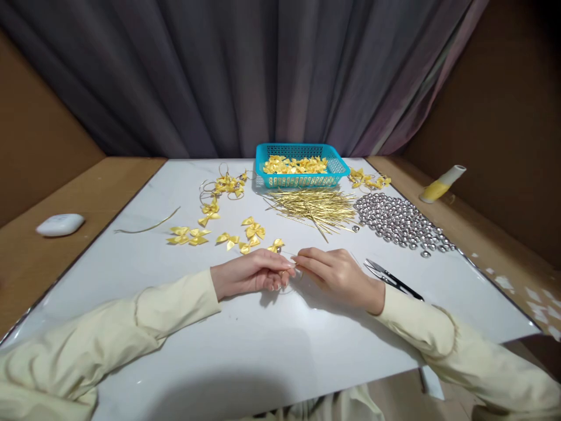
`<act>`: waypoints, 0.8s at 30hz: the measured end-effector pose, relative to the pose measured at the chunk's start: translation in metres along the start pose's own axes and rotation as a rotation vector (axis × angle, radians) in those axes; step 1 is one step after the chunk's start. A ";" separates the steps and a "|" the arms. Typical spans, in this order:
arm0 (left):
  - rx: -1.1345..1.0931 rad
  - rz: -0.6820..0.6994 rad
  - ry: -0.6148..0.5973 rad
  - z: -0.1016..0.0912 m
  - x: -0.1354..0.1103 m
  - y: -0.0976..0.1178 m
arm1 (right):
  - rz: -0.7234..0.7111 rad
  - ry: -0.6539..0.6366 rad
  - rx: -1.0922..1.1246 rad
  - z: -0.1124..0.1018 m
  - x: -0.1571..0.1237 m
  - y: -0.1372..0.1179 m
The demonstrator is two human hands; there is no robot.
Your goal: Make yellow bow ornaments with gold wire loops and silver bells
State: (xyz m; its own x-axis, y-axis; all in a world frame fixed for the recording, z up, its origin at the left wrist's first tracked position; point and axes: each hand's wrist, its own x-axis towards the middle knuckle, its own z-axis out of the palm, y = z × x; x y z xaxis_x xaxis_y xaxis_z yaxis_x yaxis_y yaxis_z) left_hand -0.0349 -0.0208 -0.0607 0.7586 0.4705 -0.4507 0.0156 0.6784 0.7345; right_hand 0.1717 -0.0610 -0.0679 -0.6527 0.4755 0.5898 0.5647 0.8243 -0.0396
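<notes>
two hands (256, 271) (344, 275), one basket (258, 161), one cutter (388, 276), one cone (438, 189), dozens of bows (254, 229), wires (313, 206), beads (397, 219)

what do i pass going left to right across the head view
White rounded object, loose gold strand, left hand, right hand, black-handled snips, yellow-and-white cone.

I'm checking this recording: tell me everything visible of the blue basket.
The blue basket is a shallow, open rectangular container, apparently plastic, with a solid rim and perforated walls. It stands upright at the far side of the white table, before the curtain. Yellow bows lie inside. Gold strips lie just in front; whether they touch it is unclear.
</notes>
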 end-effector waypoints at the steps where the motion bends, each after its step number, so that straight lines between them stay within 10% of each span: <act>1: -0.001 0.002 0.000 0.000 0.000 0.000 | -0.015 0.004 -0.019 -0.001 0.001 -0.001; 24: -0.028 -0.009 0.012 0.001 -0.001 0.001 | -0.104 -0.003 -0.088 -0.003 0.000 0.002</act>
State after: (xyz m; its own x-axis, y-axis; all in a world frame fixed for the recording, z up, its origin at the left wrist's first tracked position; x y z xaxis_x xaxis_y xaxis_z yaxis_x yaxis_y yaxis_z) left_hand -0.0349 -0.0211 -0.0597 0.7508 0.4708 -0.4633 0.0040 0.6981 0.7160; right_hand 0.1739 -0.0603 -0.0655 -0.7111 0.3901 0.5849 0.5361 0.8391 0.0921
